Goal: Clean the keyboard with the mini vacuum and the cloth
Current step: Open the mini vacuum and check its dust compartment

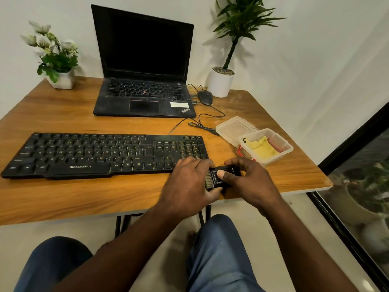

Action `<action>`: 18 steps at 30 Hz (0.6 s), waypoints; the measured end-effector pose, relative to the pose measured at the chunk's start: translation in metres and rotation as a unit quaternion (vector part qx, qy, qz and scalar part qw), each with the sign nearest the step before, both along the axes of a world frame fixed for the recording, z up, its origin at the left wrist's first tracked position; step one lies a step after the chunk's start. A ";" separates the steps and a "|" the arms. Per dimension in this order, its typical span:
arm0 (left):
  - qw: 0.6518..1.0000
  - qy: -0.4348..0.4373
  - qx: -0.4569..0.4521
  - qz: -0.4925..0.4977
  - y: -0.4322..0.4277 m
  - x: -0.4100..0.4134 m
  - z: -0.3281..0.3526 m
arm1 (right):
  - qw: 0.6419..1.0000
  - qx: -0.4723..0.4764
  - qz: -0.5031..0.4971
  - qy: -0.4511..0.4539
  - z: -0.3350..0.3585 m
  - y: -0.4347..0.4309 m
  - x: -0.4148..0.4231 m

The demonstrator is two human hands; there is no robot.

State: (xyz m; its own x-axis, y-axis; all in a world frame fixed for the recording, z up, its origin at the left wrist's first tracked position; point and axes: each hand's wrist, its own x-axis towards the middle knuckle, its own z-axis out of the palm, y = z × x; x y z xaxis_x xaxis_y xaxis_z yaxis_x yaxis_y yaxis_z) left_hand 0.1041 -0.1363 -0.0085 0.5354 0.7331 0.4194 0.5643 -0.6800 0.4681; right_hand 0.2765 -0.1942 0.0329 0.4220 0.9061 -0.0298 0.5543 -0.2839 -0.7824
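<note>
Mini vacuum [215,180]: small black block, pale bristle brush [208,182] at one end, white lettering on the other end, too small to read. Long axis roughly L-R, tilted; the brush end points left and a bit toward the person, the other end right and away. Held just above the counter [84,192] near its front edge, right by the front-right corner of the keyboard [101,152].

Left hand [187,186]: fingers curled over the brush end, thumb under it, gripping. Right hand [250,182]: fingers wrapped round the far end, thumb pressed flat on the top face. Both hands have hold of the vacuum.

Keyboard: black, full size w/ numpad, long axis L-R along the counter, "ZEBRONICS" below the space bar, key legends pale.

Cloth [264,148]: yellow, crumpled inside a clear plastic box [288,148] to the right of the keyboard; the box lid [233,127] lies just behind, touching it.

Behind the keyboard: open black laptop [143,81], screen dark; black mouse [205,97] to its right.
</note>
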 end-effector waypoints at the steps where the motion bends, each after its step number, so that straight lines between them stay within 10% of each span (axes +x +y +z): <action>1: 1.000 0.002 0.002 -0.003 -0.001 -0.001 0.000 | 1.000 -0.001 0.004 -0.011 0.000 0.000 -0.001; 8: 1.000 -0.002 -0.018 -0.023 -0.002 -0.002 0.000 | 0.977 -0.068 0.063 -0.193 0.016 -0.001 0.006; 18: 0.997 -0.045 -0.048 -0.040 0.003 -0.007 0.002 | 0.967 -0.084 0.090 -0.225 0.025 0.000 0.008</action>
State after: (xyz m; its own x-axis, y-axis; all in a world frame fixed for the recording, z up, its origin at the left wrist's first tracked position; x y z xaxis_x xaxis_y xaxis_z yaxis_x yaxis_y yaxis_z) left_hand 0.0974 -0.1330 -0.0070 0.5568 0.7291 0.3980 0.4632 -0.6703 0.5798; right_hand 0.2843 -0.1945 0.0578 0.2625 0.9644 -0.0335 0.8799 -0.2534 -0.4019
